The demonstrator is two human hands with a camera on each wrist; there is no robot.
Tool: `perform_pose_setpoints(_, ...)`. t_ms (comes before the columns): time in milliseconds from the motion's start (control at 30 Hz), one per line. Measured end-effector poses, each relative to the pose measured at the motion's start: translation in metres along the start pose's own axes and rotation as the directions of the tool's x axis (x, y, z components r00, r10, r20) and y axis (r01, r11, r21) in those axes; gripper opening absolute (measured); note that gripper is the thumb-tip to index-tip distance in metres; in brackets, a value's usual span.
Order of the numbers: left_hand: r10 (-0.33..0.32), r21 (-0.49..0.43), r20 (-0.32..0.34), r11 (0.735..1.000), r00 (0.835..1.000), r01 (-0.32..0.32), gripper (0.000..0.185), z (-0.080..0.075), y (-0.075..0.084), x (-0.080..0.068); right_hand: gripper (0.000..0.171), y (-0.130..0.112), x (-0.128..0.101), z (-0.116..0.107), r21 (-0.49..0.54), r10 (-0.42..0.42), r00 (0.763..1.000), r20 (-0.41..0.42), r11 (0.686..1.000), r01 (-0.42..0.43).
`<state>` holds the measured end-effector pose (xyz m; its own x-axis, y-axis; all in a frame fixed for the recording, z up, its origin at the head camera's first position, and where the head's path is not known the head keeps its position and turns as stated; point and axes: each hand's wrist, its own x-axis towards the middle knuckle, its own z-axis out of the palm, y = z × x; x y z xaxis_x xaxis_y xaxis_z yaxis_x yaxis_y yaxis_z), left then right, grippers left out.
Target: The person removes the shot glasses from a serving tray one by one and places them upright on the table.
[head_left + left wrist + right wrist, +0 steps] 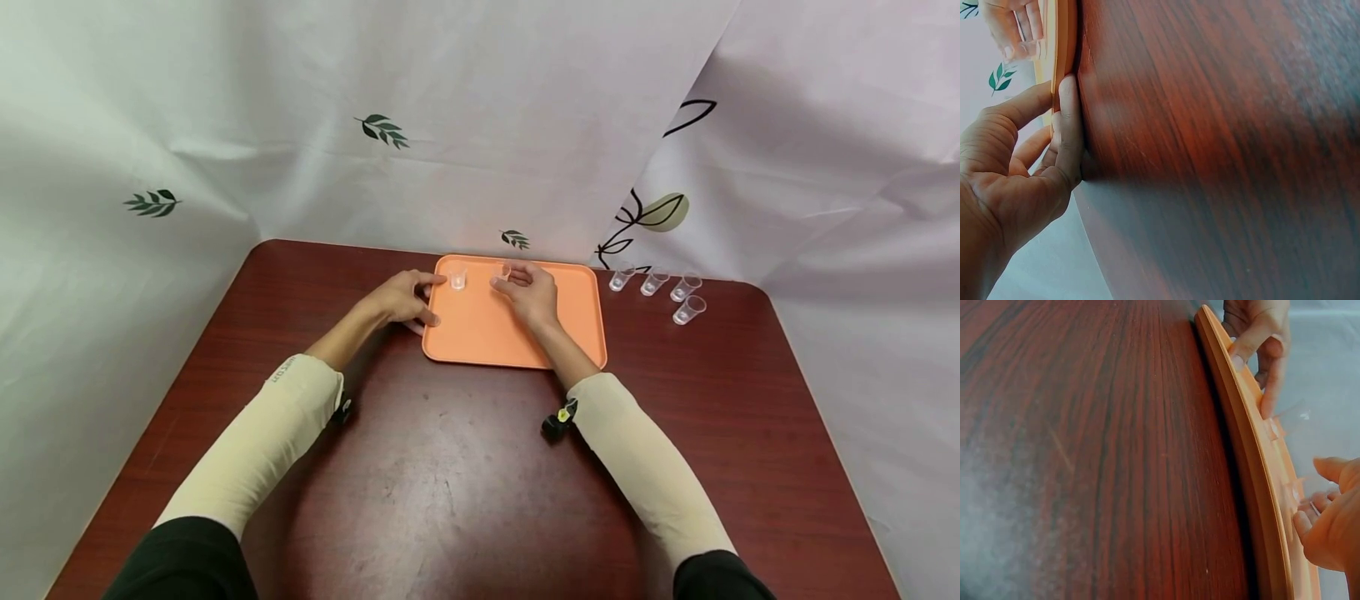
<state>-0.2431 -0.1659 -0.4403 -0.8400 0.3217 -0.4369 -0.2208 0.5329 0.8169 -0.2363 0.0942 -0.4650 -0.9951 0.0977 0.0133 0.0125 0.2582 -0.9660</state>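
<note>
An orange tray (487, 337) lies near the back of the table. My left hand (401, 297) grips its left edge, with thumb and index finger over the rim and other fingers low against the side. In the left wrist view this hand (1019, 169) has the tray's edge between its fingers. My right hand (536, 296) is over the tray's middle and holds a small clear plastic cup (506, 270) between thumb and fingers. Another clear cup (457, 281) stands upright on the tray, near the left hand. The right wrist view shows the held cup (1295, 489) close to the tray surface.
To the right of the tray, several more clear cups (689, 310) stand on the dark red wooden table (420, 467). White cloth (450, 167) with leaf prints hangs behind the table's back edge and along its sides.
</note>
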Motion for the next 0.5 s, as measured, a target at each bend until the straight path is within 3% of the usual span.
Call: perform_pose_setpoints(500,0.002,0.02,-0.001,1.0,1.0,-0.002,0.094,0.0,0.003,-0.003,0.037,-0.002,-0.013,-0.02,0.047,0.021,0.999,0.03,0.999,-0.022)
